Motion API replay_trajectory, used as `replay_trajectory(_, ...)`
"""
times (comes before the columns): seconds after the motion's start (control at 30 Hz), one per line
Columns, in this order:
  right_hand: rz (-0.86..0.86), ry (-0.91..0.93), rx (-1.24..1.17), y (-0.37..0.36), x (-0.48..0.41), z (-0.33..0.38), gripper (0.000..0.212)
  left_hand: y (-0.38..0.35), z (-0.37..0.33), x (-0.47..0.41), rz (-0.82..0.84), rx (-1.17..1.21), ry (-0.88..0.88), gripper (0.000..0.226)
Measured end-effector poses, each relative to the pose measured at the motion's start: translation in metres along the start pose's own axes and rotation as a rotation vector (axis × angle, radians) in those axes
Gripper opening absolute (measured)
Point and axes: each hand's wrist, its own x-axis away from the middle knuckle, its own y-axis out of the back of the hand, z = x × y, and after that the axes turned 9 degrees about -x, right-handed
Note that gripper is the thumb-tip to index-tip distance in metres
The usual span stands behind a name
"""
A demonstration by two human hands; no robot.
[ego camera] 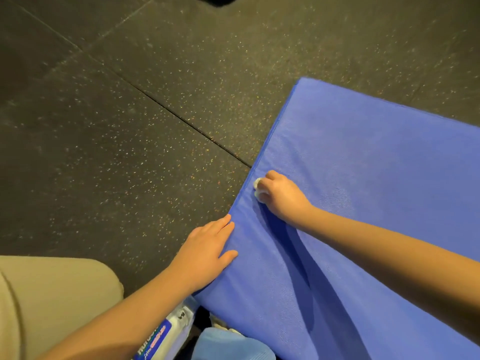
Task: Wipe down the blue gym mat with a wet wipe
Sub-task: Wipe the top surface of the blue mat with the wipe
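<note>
Blue gym mat (363,178) looks soft and padded; left hand (205,253) lies flat, steadying its edge, while right hand (280,196) clutches a wet wipe (257,188), pressing near the seam.

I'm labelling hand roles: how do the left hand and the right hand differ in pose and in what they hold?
The left hand lies flat with straight fingers; the right hand is curled. The left hand holds nothing; the right hand grips a bunched white wet wipe. The left hand sits nearer the camera, the right hand farther along the same edge. Both are on the blue mat near that edge.
</note>
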Motion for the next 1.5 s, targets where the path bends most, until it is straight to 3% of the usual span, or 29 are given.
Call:
replay_trajectory(0.1, 0.165, 0.254, -0.086, -0.017, 0.02, 0.018, 0.01, -0.005, 0.005, 0.003, 0.0, 0.021, -0.004, 0.102)
replay_trajectory(0.17, 0.215, 0.287, -0.071, -0.012, 0.018, 0.013, 0.008, -0.007, 0.006, 0.005, -0.002, 0.038, -0.006, 0.102)
replay_trajectory(0.33, 0.015, 0.065, 0.096, 0.009, 0.009, -0.017, 0.014, -0.004, 0.001, 0.005, 0.019, -0.026, 0.011, 0.103)
replay_trajectory(0.5, 0.212, 0.181, -0.001, -0.002, 0.076, 0.009, 0.023, -0.01, -0.006, 0.003, -0.022, -0.233, -0.01, 0.058)
replay_trajectory(0.6, 0.113, 0.087, 0.055, 0.013, 0.091, -0.007, 0.025, -0.011, -0.02, 0.006, -0.032, -0.26, -0.038, 0.063)
replay_trajectory(0.7, -0.032, -0.044, 0.089, 0.025, 0.102, -0.023, 0.015, -0.014, -0.042, 0.006, 0.027, -0.27, -0.121, 0.094)
replay_trajectory(0.77, 0.013, 0.01, 0.066, 0.017, 0.115, -0.016, 0.013, -0.016, -0.048, 0.009, 0.117, -0.24, -0.074, 0.107)
replay_trajectory(0.87, 0.167, 0.081, 0.006, 0.014, 0.146, -0.005, 0.005, -0.017, -0.052, 0.006, 0.122, -0.293, -0.065, 0.111)
replay_trajectory(0.93, 0.109, 0.05, 0.029, 0.024, 0.157, -0.013, 0.006, -0.014, -0.055, 0.007, 0.121, -0.326, -0.052, 0.105)
replay_trajectory(1.07, -0.134, -0.178, 0.117, 0.037, 0.177, -0.038, 0.015, -0.009, -0.062, 0.008, 0.169, -0.349, -0.017, 0.071)
replay_trajectory(1.27, 0.079, -0.084, 0.064, 0.029, 0.222, -0.021, 0.012, -0.01, -0.074, 0.008, 0.15, -0.332, 0.048, 0.071)
replay_trajectory(1.43, -0.143, -0.38, 0.189, 0.047, 0.233, -0.051, 0.02, -0.012, -0.08, 0.012, 0.137, -0.308, 0.091, 0.073)
replay_trajectory(1.5, -0.137, -0.383, 0.159, 0.043, 0.245, -0.041, 0.021, -0.014, -0.08, 0.014, 0.114, -0.307, 0.101, 0.073)
